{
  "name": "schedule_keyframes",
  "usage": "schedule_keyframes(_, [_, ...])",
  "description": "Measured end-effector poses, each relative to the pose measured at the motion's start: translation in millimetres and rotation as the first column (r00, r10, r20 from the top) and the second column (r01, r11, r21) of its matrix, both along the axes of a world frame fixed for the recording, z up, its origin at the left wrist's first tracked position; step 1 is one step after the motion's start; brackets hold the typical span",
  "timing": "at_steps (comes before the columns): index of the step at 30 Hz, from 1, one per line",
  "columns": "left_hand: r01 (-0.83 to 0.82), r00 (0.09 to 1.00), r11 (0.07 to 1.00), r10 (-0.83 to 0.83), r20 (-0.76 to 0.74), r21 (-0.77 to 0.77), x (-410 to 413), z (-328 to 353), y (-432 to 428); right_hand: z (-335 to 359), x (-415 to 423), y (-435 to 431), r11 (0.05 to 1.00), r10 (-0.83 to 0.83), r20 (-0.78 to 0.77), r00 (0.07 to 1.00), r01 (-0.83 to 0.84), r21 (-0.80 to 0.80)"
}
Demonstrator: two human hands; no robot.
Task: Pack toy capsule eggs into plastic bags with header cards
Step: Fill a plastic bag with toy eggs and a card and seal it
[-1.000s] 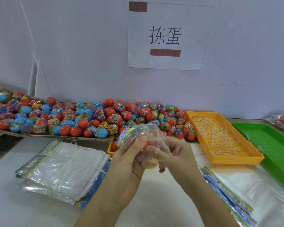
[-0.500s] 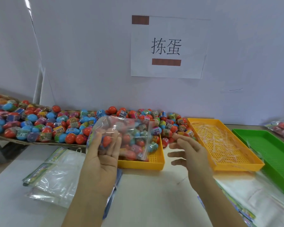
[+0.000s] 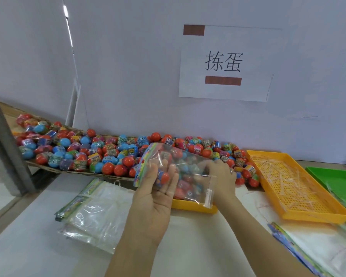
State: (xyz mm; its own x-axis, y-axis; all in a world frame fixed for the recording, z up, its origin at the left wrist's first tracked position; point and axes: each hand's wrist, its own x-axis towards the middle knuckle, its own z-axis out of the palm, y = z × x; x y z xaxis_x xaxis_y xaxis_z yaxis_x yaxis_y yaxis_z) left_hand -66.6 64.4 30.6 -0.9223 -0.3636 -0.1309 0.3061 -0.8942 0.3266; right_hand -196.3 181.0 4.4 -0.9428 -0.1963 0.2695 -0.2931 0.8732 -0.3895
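While my left hand point(image 3: 154, 198) grips the plastic bag point(image 3: 190, 188) at its header card point(image 3: 143, 166), the bag hangs raised above the small yellow tray point(image 3: 194, 206). One capsule egg point(image 3: 163, 177) shows in the bag against my fingers. My right hand point(image 3: 222, 180) reaches over that tray behind the bag; I cannot tell whether it grips anything.

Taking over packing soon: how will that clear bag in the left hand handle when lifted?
Probably floppy: the bag creases and droops past the left hand. Likely light, being thin see-through film. The egg inside may roll around, being round.
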Motion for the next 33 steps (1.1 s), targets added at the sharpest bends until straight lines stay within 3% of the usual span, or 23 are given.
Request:
schedule_keyframes(2, [0.009, 1.0, 1.0, -0.009, 0.006, -0.013, 0, -1, 0, -1, 7, 7, 0.952, -0.026, -0.107, 0.994, -0.009, -0.307])
schedule_keyframes(3, [0.011, 1.0, 1.0, -0.011, 0.008, -0.023, 0, -1, 0, 0, 13, 13, 0.857, -0.055, -0.133, 0.99, -0.022, -0.515])
schedule_keyframes(5, [0.01, 1.0, 0.999, -0.01, 0.011, -0.031, 1, -1, 0, 6, 26, 30, 0.566, -0.127, -0.195, 0.972, -0.09, -0.819])
schedule_keyframes(7, [0.007, 1.0, 1.0, -0.007, 0.003, -0.03, 0, 0, 0, 16, 42, 48, 0.334, -0.102, -0.268, 0.958, -0.22, -0.916])
schedule_keyframes(9, [0.009, 1.0, 1.0, -0.009, 0.0, -0.024, 1, 0, 2, 29, 59, 58, 0.208, 0.1, -0.331, 0.938, -0.345, -0.915])
schedule_keyframes(11, [0.011, 1.0, 1.0, -0.011, -0.003, -0.004, 2, 2, 3, 40, 75, 65, 0.254, 0.304, -0.346, 0.888, -0.425, -0.869])
schedule_keyframes(15, [0.003, 1.0, 0.999, -0.004, -0.011, -0.04, 3, 2, 6, 47, 89, 63, 0.715, 0.359, -0.365, 0.859, -0.504, -0.485])
schedule_keyframes(17, [0.008, 1.0, 0.998, -0.008, 0.001, -0.067, 2, 1, 8, 46, 91, 59, 0.81, 0.324, -0.414, 0.851, -0.476, -0.344])
schedule_keyframes(20, [0.018, 1.0, 0.988, -0.016, 0.016, -0.152, 1, -2, 13, 44, 90, 56, 0.842, 0.272, -0.485, 0.831, -0.45, -0.298])
schedule_keyframes(27, [0.021, 1.0, 0.964, -0.017, 0.016, -0.265, -1, -8, 23, 34, 89, 41, 0.818, 0.095, -0.545, 0.833, -0.378, -0.434])
schedule_keyframes(33, [0.067, 0.998, 0.964, -0.063, 0.024, -0.259, 0, -9, 27, 28, 87, 41, 0.83, 0.153, -0.523, 0.839, -0.396, -0.392])
